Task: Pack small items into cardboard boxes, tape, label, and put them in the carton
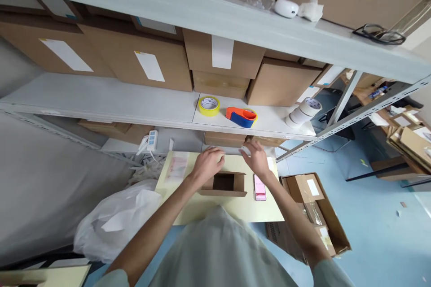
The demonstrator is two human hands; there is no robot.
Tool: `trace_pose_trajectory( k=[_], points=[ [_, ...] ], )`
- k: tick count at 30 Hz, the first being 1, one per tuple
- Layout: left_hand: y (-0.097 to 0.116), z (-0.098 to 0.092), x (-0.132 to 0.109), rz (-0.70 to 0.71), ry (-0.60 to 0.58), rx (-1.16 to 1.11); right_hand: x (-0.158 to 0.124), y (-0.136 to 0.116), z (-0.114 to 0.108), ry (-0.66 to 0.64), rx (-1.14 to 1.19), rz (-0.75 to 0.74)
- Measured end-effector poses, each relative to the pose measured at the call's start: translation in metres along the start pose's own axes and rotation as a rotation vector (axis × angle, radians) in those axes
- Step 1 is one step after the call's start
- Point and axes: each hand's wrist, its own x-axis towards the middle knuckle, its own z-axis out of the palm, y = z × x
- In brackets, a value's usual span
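Note:
A small open cardboard box (224, 184) stands on a pale yellow table (202, 206) below me. My left hand (208, 163) rests at the box's far left edge with its fingers curled over the far flap. My right hand (256, 156) hovers just beyond the box's far right corner, fingers spread and holding nothing. A phone with a pink screen (259, 187) lies flat on the table right of the box, beside my right wrist.
A shelf (134, 103) beyond the table carries a yellow tape roll (209, 105), an orange and blue tape dispenser (241, 116), white tape rolls (305, 112) and brown cartons. A white plastic bag (114, 219) sits left; open cartons (313, 206) stand right on the blue floor.

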Motion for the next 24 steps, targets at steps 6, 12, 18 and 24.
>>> trace_pose_trajectory(
  k=[6,12,18,24],
  points=[
    [0.017,-0.041,0.056,0.006,0.159,-0.045,0.114,0.007,-0.011,0.012,-0.179,0.079],
    [0.013,-0.05,0.06,0.0,0.224,-0.121,0.155,0.005,0.01,-0.185,-0.319,0.209],
    [-0.007,-0.052,0.023,-0.048,0.276,-0.247,0.14,-0.003,0.01,-0.196,-0.398,0.216],
    [-0.032,-0.05,-0.031,-0.187,0.409,-0.414,0.063,-0.034,-0.001,-0.192,-0.417,0.016]
  ],
)
